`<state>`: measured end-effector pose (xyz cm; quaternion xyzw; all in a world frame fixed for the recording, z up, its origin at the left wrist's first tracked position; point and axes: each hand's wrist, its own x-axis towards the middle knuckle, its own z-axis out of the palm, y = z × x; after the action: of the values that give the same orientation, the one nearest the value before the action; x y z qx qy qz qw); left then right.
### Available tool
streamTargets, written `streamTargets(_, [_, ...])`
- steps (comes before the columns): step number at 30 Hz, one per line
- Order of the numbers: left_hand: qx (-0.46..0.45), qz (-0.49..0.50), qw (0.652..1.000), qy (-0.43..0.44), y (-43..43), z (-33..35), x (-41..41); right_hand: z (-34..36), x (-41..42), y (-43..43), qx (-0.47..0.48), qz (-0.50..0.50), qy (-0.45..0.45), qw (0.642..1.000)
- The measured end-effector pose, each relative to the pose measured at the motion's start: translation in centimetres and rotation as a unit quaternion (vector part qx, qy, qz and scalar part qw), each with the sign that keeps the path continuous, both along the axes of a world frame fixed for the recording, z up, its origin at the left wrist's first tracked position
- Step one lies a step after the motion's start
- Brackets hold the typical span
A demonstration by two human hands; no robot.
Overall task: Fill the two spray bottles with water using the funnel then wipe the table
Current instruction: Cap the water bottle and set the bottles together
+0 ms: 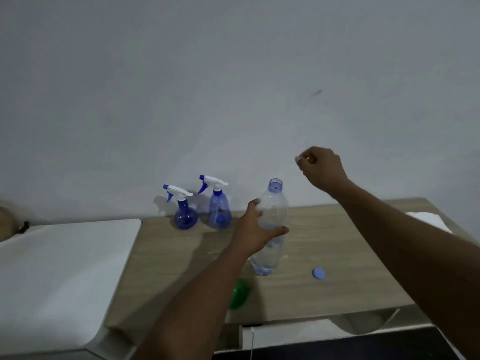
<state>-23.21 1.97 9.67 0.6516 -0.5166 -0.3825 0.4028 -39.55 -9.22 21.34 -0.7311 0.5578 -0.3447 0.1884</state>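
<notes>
My left hand grips the uncapped water bottle round its middle, with its blue cap lying on the table to the right of my grip. The round spray bottle and the taller spray bottle stand just left of it, and the green funnel lies nearer me. My right hand hovers above with its fingers curled, and I cannot tell whether it pinches anything

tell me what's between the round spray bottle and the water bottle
Head view: the taller spray bottle stands between the round spray bottle and the water bottle, which the left hand grips.
</notes>
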Motion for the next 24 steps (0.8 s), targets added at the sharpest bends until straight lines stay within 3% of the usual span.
streamTargets(3, [-0.016,0.04,0.999,-0.026,0.0,-0.7,-0.6,-5.8,-4.0,0.4,0.07,-0.029,-0.002,0.997])
streamTargets(10, [-0.036,0.08,0.995,-0.036,-0.4,-2.2,-2.2,-20.0,-9.4,3.7,0.236,0.012,0.122,0.964])
streamTargets(18, [-0.035,0.095,0.993,-0.063,-0.4,-2.1,-4.1,-26.9,-10.8,6.3,0.21,0.143,0.301,0.919])
streamTargets(22, [-0.026,0.097,0.993,-0.064,-0.3,-1.9,-4.7,-27.0,-11.0,6.0,0.194,0.152,0.295,0.923])
streamTargets(24, [-0.02,0.099,0.993,-0.066,-0.2,-1.8,-4.9,-25.3,-11.0,4.7,0.189,0.13,0.228,0.946])
